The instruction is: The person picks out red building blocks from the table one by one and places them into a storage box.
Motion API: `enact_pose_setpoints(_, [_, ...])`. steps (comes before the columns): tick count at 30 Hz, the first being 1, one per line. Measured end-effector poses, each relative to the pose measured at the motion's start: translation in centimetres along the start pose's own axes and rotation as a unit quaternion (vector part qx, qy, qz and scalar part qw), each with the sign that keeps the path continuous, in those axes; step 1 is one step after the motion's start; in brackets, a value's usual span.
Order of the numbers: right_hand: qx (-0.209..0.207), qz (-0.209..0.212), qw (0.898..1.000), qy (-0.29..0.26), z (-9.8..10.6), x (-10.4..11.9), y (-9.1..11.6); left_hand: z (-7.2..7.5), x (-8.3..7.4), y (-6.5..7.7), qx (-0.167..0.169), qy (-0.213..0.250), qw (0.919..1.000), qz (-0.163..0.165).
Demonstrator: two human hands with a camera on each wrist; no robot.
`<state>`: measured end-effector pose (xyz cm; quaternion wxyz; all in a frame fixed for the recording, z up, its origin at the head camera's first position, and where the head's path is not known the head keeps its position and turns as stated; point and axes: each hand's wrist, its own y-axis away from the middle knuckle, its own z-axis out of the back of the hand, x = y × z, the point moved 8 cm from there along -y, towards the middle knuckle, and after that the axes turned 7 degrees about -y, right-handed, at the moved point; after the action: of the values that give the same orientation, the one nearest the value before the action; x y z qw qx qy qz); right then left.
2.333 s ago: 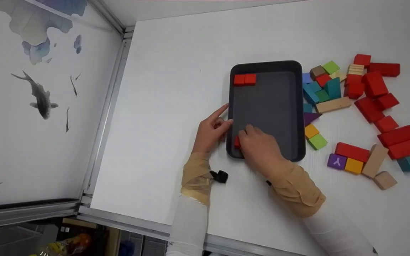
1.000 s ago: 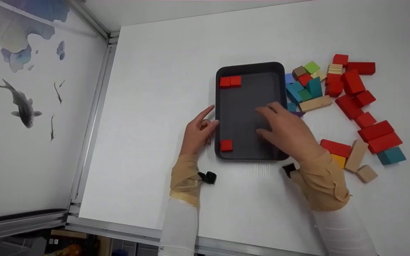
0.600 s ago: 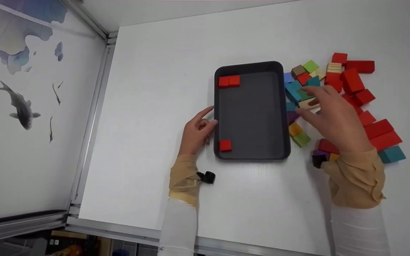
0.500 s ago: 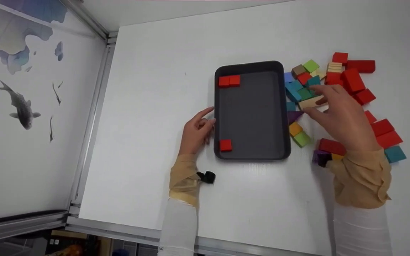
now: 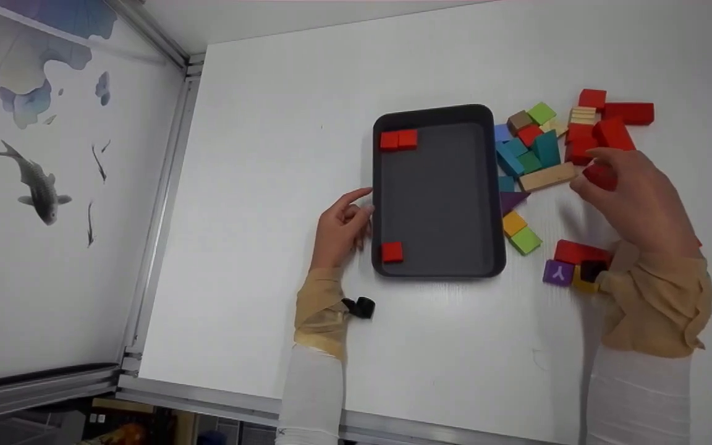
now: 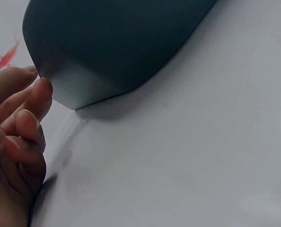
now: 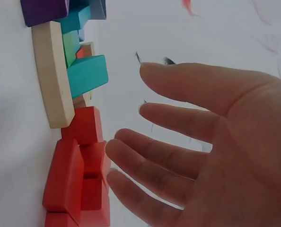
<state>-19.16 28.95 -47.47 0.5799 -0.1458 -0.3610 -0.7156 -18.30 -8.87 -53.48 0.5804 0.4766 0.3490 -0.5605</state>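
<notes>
A dark grey tray (image 5: 439, 204) lies on the white table. Two red cubes (image 5: 389, 141) sit side by side in its upper left corner, and another red cube (image 5: 392, 252) is in the lower left corner. My left hand (image 5: 339, 238) touches the tray's left edge with index finger and thumb, its other fingers loosely bent. Above the red blocks on the right hovers my right hand (image 5: 643, 201). In the right wrist view, that right hand (image 7: 216, 156) has relaxed, spread fingers and holds nothing. It hides several blocks in the head view.
Right of the tray lie mixed blocks: a teal triangle (image 5: 546, 149), a natural wood plank (image 5: 547, 177), a purple triangle (image 5: 512, 201) and a light green block (image 5: 525, 240). Nearer the front are a red block (image 5: 580, 251) and a purple cube (image 5: 558, 272). A metal-framed panel (image 5: 41, 216) stands at left.
My right hand has let go of the red cube in the tray's lower left corner and moved right, over the red blocks. My left hand has stayed at the tray's edge.
</notes>
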Motion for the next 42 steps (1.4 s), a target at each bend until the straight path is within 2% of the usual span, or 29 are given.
enact_pose_setpoints(5, [0.008,0.0,1.0,0.003,-0.4,-0.5,-0.6,0.2,0.0,0.0,-0.006,-0.001,1.0,-0.002])
enact_pose_setpoints(13, [0.037,-0.03,0.999,0.01,-0.9,-2.4,-1.2,0.0,0.1,0.0,-0.003,-0.01,0.9999,0.003])
enact_pose_setpoints(22, [0.015,-0.034,0.999,0.023,-0.6,-2.8,-1.5,0.0,-0.3,-0.1,-0.005,-0.008,0.9997,-0.023])
enact_pose_setpoints(30, [0.0,-0.029,0.999,0.028,-0.5,-3.0,-1.5,0.1,0.0,-0.2,-0.008,-0.013,0.9997,-0.018])
enact_pose_setpoints(42, [-0.013,-0.059,0.998,0.021,-1.1,-3.6,-1.6,0.1,-0.2,-0.1,-0.008,-0.008,0.9997,-0.021])
